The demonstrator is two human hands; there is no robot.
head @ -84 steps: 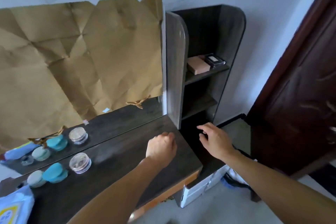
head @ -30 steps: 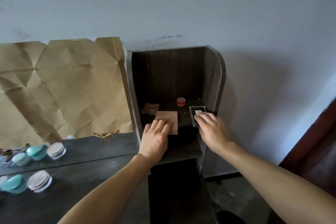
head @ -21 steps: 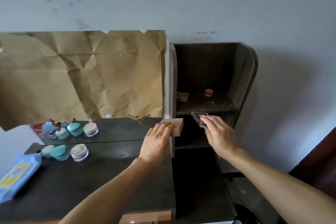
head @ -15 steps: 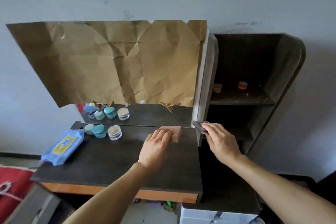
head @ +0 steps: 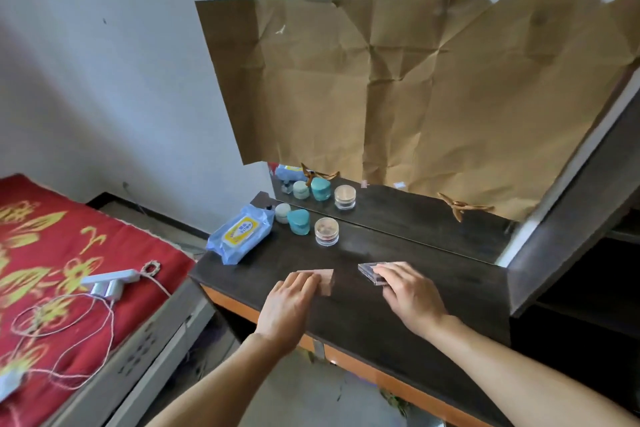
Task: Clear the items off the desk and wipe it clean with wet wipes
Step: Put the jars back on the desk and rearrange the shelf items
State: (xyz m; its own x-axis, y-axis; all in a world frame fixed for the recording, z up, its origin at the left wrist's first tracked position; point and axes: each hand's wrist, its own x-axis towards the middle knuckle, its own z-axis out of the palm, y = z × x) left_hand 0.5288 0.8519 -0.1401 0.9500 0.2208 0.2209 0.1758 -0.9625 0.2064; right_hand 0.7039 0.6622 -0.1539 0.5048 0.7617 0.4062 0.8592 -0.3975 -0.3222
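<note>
My left hand [head: 289,305] holds a flat pinkish-brown box [head: 325,279] just above the dark desk [head: 349,326], near its front. To the right, my right hand [head: 410,298] grips a clear flat case [head: 369,270] at about the same height. A blue pack of wet wipes [head: 240,236] lies at the desk's left end. Beside it stand a pale green jar [head: 283,212], a teal heart-shaped jar [head: 299,221] and a clear round jar [head: 326,231], all close to the mirror.
Brown paper [head: 415,94] covers the mirror behind the desk. A dark shelf unit [head: 585,253] rises at the right. A bed with a red flowered cover [head: 52,253] lies at the left, bearing a white power strip [head: 110,279] and cables.
Both hands took the box and the clear case off the shelf and carried them left over the desk. The view has swung left and down.
</note>
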